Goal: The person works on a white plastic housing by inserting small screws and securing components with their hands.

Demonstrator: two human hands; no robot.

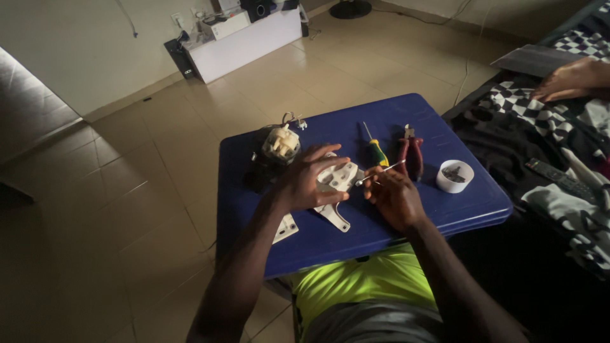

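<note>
On the blue table [445, 209] the left hand [305, 181] lies over a white plastic casing [337, 181], fingers spread wide and flat on it. The right hand [394, 197] pinches a thin metal tool [380, 173] between narrow fingertips, its tip just beside the casing. Near the right hand stands a small white cup [455, 176] — dark small parts lie inside, too small to tell. A green-handled screwdriver [376, 149] and red pliers [411, 155] lie between casing and cup.

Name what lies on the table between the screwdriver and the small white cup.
In the head view, red-handled pliers lie between the screwdriver and the white cup.
</note>
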